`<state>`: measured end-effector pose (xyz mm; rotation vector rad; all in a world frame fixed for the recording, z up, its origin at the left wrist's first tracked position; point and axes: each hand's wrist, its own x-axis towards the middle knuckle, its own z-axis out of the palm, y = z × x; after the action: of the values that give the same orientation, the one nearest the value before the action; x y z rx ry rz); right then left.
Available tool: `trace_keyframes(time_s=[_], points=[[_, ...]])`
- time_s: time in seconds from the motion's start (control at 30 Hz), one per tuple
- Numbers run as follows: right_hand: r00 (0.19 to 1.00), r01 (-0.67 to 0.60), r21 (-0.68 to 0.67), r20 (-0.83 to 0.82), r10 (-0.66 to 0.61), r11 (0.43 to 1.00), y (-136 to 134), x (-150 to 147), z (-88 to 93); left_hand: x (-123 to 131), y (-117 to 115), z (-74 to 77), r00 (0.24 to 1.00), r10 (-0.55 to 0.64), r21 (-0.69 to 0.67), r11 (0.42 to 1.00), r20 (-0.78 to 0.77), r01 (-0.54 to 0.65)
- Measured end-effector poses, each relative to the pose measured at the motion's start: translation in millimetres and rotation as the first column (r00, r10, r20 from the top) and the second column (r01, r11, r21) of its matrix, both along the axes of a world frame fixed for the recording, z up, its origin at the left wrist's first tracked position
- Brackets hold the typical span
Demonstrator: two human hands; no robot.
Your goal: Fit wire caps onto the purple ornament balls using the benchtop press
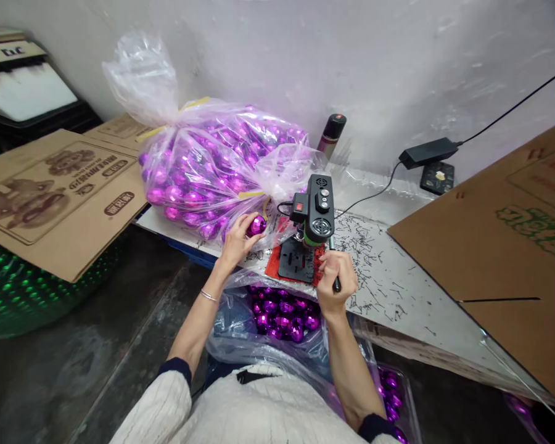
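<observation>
My left hand (238, 239) pinches a shiny purple faceted ball (256, 226) between thumb and fingers, just left of a small black bench drill press (320, 213). The fingers of my right hand (337, 276) are wrapped round the black lever (335, 283) on the machine's right side. Under the drill head, the slotted black base plate (296, 260) rests on a red sheet (272, 265). Directly below the table edge, an open clear plastic bag (231, 320) at my lap holds several purple balls (284, 314).
A big tied clear bag (203, 160) of purple balls lies on the table behind my left hand. Dark shavings litter the white tabletop (388, 271). Cardboard boxes flank me, left (60, 197) and right (499, 246). A spray can (332, 135) and power adapter (428, 153) are near the wall.
</observation>
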<state>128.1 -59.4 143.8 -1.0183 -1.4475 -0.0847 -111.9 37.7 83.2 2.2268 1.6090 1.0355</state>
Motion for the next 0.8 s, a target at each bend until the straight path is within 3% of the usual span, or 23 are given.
trace_keyframes(time_s=[0.17, 0.3, 0.43, 0.53, 0.63, 0.73, 0.8], points=[[1.000, 0.007, -0.014, 0.012, -0.006, 1.000, -0.8, 1.1, 0.1, 36.5, -32.0, -29.6, 0.979, -0.204, -0.087, 0.976, -0.024, 0.202], [1.000, -0.004, -0.021, 0.025, 0.004, 1.000, -2.0, 1.8, 1.2, 51.3, -29.1, -46.1, 0.975, -0.104, -0.107, 0.986, 0.194, 0.127], [1.000, -0.019, -0.006, 0.015, 0.019, 1.000, -2.1, 1.4, 2.0, 48.9, -17.7, -41.7, 0.966, 0.004, -0.239, 0.969, 0.260, 0.060], [1.000, -0.023, -0.010, 0.012, 0.023, 1.000, -0.8, 2.1, 3.3, 42.0, -15.3, -32.1, 0.969, -0.094, -0.231, 0.962, 0.226, 0.147], [1.000, -0.007, -0.026, -0.003, 0.007, 1.000, 1.5, 3.5, 8.0, 37.2, -16.7, -28.2, 0.943, -0.165, -0.210, 0.950, 0.291, 0.231], [1.000, 0.017, -0.060, -0.022, -0.018, 0.998, 3.9, 4.2, 15.4, 40.2, -19.6, -32.1, 0.835, -0.045, -0.271, 0.935, 0.549, 0.229], [0.999, 0.004, -0.068, -0.037, -0.006, 0.998, 4.8, 4.1, 19.5, 47.6, -23.0, -37.0, 0.661, 0.091, -0.333, 0.909, 0.745, 0.250]])
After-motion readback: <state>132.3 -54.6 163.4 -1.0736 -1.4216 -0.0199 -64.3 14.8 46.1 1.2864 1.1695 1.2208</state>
